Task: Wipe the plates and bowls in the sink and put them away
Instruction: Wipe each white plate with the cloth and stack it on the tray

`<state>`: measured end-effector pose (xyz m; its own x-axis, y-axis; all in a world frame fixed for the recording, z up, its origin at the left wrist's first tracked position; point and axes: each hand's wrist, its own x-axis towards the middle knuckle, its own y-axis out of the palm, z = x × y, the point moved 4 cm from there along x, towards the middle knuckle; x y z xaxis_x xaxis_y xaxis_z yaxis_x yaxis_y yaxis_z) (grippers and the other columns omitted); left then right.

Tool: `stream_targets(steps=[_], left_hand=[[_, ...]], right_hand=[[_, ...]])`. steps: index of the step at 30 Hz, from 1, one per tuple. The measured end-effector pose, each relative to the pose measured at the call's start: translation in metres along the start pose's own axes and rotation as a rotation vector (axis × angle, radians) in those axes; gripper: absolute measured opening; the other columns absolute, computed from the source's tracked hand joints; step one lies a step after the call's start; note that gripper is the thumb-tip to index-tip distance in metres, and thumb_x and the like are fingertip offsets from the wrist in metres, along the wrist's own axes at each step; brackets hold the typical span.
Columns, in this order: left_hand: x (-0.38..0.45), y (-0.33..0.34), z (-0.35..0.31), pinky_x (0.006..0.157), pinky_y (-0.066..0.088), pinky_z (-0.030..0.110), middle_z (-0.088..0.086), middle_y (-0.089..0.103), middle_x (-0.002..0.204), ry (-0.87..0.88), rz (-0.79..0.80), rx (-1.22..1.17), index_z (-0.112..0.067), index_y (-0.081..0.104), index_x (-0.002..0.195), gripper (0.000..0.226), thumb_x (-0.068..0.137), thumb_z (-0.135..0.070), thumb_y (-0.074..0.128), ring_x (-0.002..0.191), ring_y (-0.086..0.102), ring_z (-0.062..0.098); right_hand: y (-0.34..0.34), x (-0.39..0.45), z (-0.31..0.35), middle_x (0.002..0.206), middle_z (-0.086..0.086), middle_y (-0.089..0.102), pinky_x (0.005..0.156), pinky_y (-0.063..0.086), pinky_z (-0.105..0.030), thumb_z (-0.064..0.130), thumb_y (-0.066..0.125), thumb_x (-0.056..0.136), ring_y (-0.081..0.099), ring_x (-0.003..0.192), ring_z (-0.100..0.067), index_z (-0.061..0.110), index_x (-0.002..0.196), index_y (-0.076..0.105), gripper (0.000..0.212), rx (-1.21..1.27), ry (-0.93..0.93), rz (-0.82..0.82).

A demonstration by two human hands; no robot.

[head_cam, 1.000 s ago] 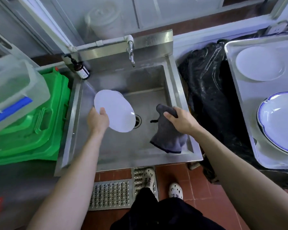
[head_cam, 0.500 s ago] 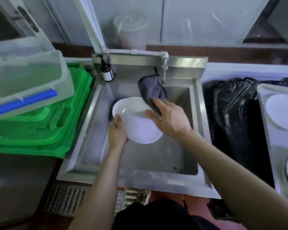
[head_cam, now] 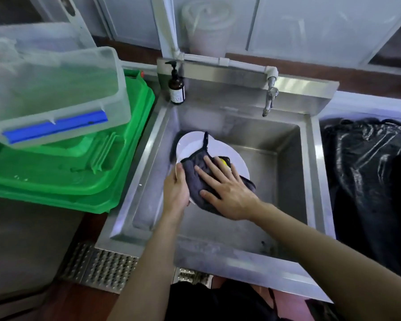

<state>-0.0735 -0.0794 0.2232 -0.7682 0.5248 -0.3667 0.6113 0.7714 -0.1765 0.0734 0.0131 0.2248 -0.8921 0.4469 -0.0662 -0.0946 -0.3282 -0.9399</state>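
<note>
Over the steel sink (head_cam: 310, 181) my left hand (head_cam: 175, 193) grips the near-left rim of a white plate (head_cam: 192, 147), holding it tilted above the basin. A dark grey cloth (head_cam: 196, 172) lies spread on the plate's face. My right hand (head_cam: 227, 191) presses flat on the cloth with straight, spread fingers. A small yellow patch shows at the cloth's far edge by my fingertips. The cloth's hanging loop points up over the plate's far part.
A tap (head_cam: 270, 100) sticks out over the sink's back. A brown pump bottle (head_cam: 177, 89) stands at the back left corner. Green crates (head_cam: 79, 172) with a clear tub (head_cam: 56, 93) on top sit left. A black bag (head_cam: 368, 170) is at the right.
The cloth, held up behind the plate by my right hand half a second ago, now lies flat on the plate under my spread right hand. The view has moved closer to the sink.
</note>
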Motion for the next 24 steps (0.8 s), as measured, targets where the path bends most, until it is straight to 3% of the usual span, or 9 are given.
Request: stream_targets(steps=[2,4,6,9,12,14,17,20,24], left_hand=[[-0.006,0.001,-0.004,0.046,0.046,0.028,0.006,0.071,0.091,0.006,0.055,-0.010,-0.014,0.073,0.112,0.053,0.113,-0.057,0.041,0.068,0.063,0.025],[-0.003,0.004,-0.009,0.043,0.040,0.026,0.006,0.068,0.079,0.029,0.100,-0.035,-0.013,0.070,0.105,0.049,0.115,-0.053,0.042,0.059,0.059,0.023],[0.007,0.003,-0.015,0.055,0.051,0.033,0.007,0.078,0.096,0.051,0.083,-0.057,-0.017,0.074,0.114,0.055,0.110,-0.062,0.042,0.076,0.072,0.028],[0.027,-0.004,-0.016,0.086,0.063,0.057,0.012,0.079,0.121,0.042,0.029,-0.022,-0.019,0.073,0.128,0.069,0.102,-0.072,0.038,0.110,0.075,0.039],[0.022,-0.002,-0.019,0.047,0.053,0.038,0.018,0.076,0.099,0.052,0.101,-0.021,-0.013,0.072,0.119,0.053,0.115,-0.054,0.038,0.069,0.071,0.028],[0.017,0.001,-0.017,0.041,0.039,0.025,0.004,0.069,0.078,0.080,0.133,-0.043,-0.015,0.070,0.110,0.045,0.117,-0.048,0.040,0.054,0.060,0.015],[0.018,0.003,-0.017,0.053,0.056,0.032,-0.001,0.079,0.093,0.079,0.171,-0.072,-0.019,0.073,0.119,0.043,0.116,-0.050,0.043,0.077,0.076,0.021],[0.018,0.002,-0.015,0.082,0.067,0.057,0.001,0.082,0.114,-0.006,0.199,-0.165,-0.030,0.074,0.125,0.041,0.113,-0.057,0.046,0.103,0.080,0.027],[0.020,0.004,-0.022,0.067,0.064,0.043,0.007,0.081,0.112,0.073,0.187,-0.138,-0.019,0.071,0.132,0.044,0.116,-0.050,0.043,0.099,0.080,0.030]], right_hand=[[-0.016,0.025,-0.025,0.179,0.010,-0.008,0.130,0.005,-0.061,0.079,0.024,0.100,-0.008,0.166,-0.020,0.051,0.168,0.006,0.076,-0.005,0.099,-0.060],[-0.034,0.057,-0.049,0.179,0.009,-0.010,0.131,0.002,-0.061,0.082,0.024,0.098,-0.011,0.165,-0.020,0.054,0.166,0.001,0.078,0.027,0.309,-0.086],[-0.031,0.071,-0.041,0.179,0.003,-0.012,0.130,0.001,-0.062,0.077,0.022,0.100,-0.012,0.165,-0.023,0.048,0.168,0.000,0.077,0.049,0.382,-0.101],[-0.004,0.048,0.014,0.179,-0.004,-0.011,0.128,-0.002,-0.064,0.067,0.019,0.103,-0.012,0.165,-0.027,0.037,0.171,0.004,0.076,0.018,0.099,-0.068],[-0.021,0.058,0.001,0.180,0.003,-0.004,0.130,-0.002,-0.060,0.073,0.028,0.102,-0.005,0.166,-0.025,0.046,0.169,0.009,0.074,-0.003,0.036,-0.157],[-0.043,0.087,-0.027,0.178,0.002,0.016,0.129,0.010,-0.059,0.082,0.032,0.098,0.011,0.165,-0.026,0.051,0.166,0.017,0.077,0.001,0.197,-0.194],[-0.068,0.111,-0.059,0.130,-0.005,0.069,0.101,0.049,-0.048,0.091,0.038,0.089,0.061,0.124,-0.034,0.037,0.127,0.061,0.069,0.043,0.433,-0.192],[-0.084,0.114,-0.070,0.097,-0.008,0.072,0.079,0.054,-0.043,0.096,0.042,0.083,0.066,0.095,-0.037,0.025,0.085,0.062,0.073,0.103,0.564,-0.166],[-0.081,0.121,-0.041,0.129,-0.009,0.065,0.103,0.047,-0.051,0.086,0.043,0.090,0.058,0.121,-0.037,0.030,0.136,0.056,0.074,-0.107,0.189,-0.116]])
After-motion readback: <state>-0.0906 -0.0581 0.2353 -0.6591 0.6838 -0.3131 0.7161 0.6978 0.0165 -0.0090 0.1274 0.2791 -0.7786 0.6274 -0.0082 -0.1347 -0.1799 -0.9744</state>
